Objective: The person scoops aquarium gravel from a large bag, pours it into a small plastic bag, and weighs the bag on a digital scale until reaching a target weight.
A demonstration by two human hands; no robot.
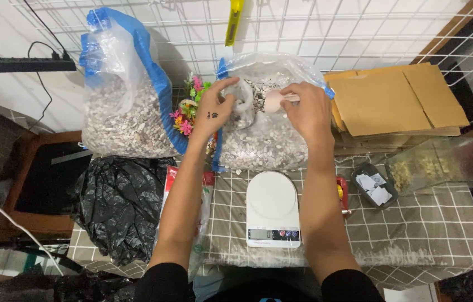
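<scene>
My left hand (217, 107) grips a small clear plastic bag (243, 104), held open over a big clear sack of pale gravel (264, 142) at the back of the table. My right hand (306, 109) holds a small pink scoop (275, 101) by its handle, its bowl at the mouth of the small bag. In front of the sack, between my forearms, a white digital kitchen scale (273, 207) lies flat on the checked tablecloth (415, 223), its pan bare.
A second, blue-rimmed sack of gravel (124, 106) stands at the left with a black plastic bag (119, 207) before it. Flattened cardboard (393, 98), a clear box (443, 165) and a small dark tray with paper slips (375, 184) lie at the right. A wire grid (331, 28) backs the table.
</scene>
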